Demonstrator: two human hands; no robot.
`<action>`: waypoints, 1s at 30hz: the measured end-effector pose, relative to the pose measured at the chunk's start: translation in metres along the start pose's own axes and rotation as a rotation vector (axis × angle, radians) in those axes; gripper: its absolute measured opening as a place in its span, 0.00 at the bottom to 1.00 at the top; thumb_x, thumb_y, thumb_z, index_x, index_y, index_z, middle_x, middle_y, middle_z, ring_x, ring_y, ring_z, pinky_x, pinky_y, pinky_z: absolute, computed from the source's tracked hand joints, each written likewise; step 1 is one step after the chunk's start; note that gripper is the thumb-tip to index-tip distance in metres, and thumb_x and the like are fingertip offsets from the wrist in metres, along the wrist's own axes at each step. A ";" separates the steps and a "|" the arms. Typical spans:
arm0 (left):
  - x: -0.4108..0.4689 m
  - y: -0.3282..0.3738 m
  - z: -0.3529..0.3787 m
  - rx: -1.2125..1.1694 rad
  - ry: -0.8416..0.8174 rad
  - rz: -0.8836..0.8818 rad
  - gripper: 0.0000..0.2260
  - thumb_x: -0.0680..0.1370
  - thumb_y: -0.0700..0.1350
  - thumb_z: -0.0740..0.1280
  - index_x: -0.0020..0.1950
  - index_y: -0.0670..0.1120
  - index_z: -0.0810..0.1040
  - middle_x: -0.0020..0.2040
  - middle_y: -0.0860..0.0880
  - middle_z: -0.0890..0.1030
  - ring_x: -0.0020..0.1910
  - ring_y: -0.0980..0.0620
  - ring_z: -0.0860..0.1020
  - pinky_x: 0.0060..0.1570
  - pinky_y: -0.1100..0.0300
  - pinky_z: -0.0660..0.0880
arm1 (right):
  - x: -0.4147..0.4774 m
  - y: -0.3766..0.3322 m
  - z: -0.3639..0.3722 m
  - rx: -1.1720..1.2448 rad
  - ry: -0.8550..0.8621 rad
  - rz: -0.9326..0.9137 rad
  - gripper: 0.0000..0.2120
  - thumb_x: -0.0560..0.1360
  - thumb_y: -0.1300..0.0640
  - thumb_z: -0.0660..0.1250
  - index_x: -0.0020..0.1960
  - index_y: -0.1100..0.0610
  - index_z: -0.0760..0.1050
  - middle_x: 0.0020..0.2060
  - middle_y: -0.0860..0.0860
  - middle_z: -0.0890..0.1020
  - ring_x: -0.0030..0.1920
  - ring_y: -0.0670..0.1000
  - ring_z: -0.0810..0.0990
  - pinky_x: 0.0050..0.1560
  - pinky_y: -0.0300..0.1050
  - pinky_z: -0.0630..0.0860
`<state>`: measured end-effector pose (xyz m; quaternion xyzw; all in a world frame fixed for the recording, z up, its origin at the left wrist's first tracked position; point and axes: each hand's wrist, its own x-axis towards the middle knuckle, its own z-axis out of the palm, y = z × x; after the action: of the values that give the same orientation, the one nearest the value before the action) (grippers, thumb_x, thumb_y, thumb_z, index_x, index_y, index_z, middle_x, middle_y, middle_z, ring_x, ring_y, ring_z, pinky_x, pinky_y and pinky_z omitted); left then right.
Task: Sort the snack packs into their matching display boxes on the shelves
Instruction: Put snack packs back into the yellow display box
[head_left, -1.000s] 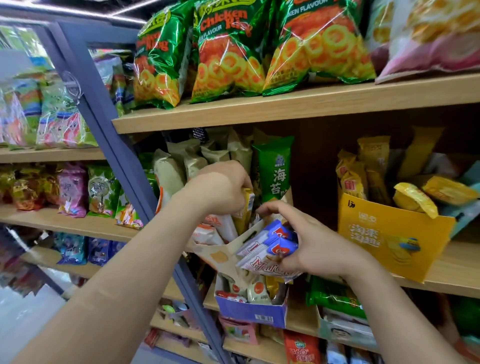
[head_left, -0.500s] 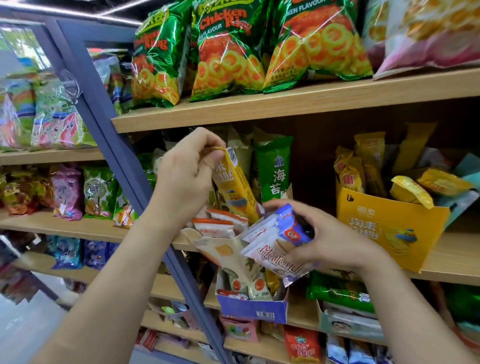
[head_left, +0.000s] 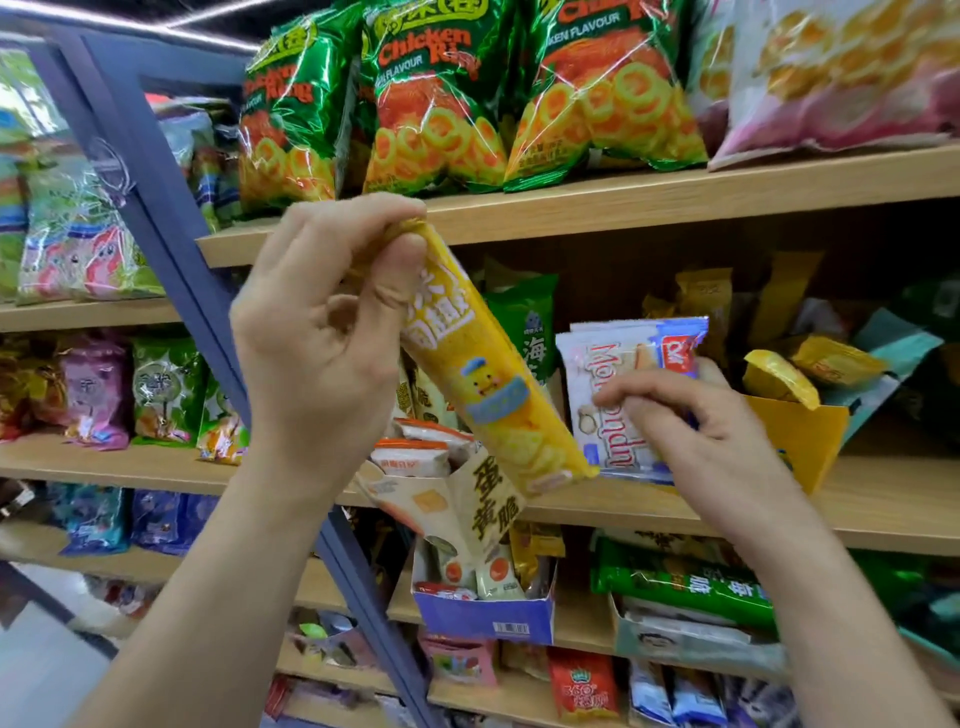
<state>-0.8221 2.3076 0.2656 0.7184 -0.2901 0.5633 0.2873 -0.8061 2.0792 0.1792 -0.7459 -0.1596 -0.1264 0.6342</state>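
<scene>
Well, the person stood close to the shelves with both hands raised in front of the middle shelf (head_left: 883, 512). The left hand (head_left: 322, 343) pinched the top end of a yellow snack pack (head_left: 493, 384) between thumb and curled fingers. The pack hung tilted, its lower end slanting down to the right, clear of any box. It crossed in front of the cream display box (head_left: 452, 499), which sat at the shelf's front edge with orange-topped white packets (head_left: 413, 457) standing in it.

The right hand (head_left: 691, 431) had its fingers curled round a small stack of white-and-blue packs (head_left: 618, 395), held upright just beside the yellow pack's lower end. Whether the two touched, I could not tell.

Behind that hand, further right on the same shelf, stood the yellow display box (head_left: 800, 436) with loose yellow packets (head_left: 779, 379) in and around it. A green pack (head_left: 524, 322) stood at the back between the two boxes. Green bags (head_left: 436, 104) of chicken rings lined the top shelf (head_left: 675, 197). On the shelf below was a blue box (head_left: 488, 618) with more small packs. A blue post (head_left: 171, 208) ran slantwise down the left.
</scene>
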 end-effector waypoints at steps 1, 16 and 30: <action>-0.001 0.002 0.004 -0.015 -0.030 -0.029 0.05 0.81 0.39 0.65 0.57 0.44 0.76 0.50 0.47 0.78 0.49 0.60 0.75 0.47 0.68 0.71 | -0.003 -0.007 0.001 -0.004 -0.043 -0.024 0.09 0.76 0.41 0.67 0.47 0.42 0.84 0.60 0.43 0.70 0.57 0.35 0.74 0.48 0.25 0.73; -0.016 -0.058 0.067 0.304 -1.334 -0.508 0.19 0.76 0.34 0.59 0.52 0.53 0.85 0.59 0.54 0.82 0.54 0.55 0.80 0.56 0.55 0.77 | -0.022 0.017 0.000 0.237 -0.123 0.346 0.12 0.67 0.54 0.74 0.50 0.48 0.80 0.40 0.40 0.86 0.40 0.43 0.86 0.36 0.36 0.79; -0.010 -0.069 0.065 0.297 -1.169 -0.422 0.10 0.75 0.38 0.70 0.44 0.53 0.86 0.48 0.54 0.84 0.48 0.56 0.78 0.50 0.59 0.74 | -0.031 0.028 -0.002 0.463 -0.107 0.501 0.26 0.60 0.50 0.75 0.58 0.49 0.79 0.49 0.52 0.87 0.48 0.54 0.86 0.48 0.50 0.78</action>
<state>-0.7313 2.3070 0.2370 0.9809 -0.1703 0.0437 0.0837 -0.8230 2.0710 0.1418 -0.6038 -0.0290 0.1123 0.7886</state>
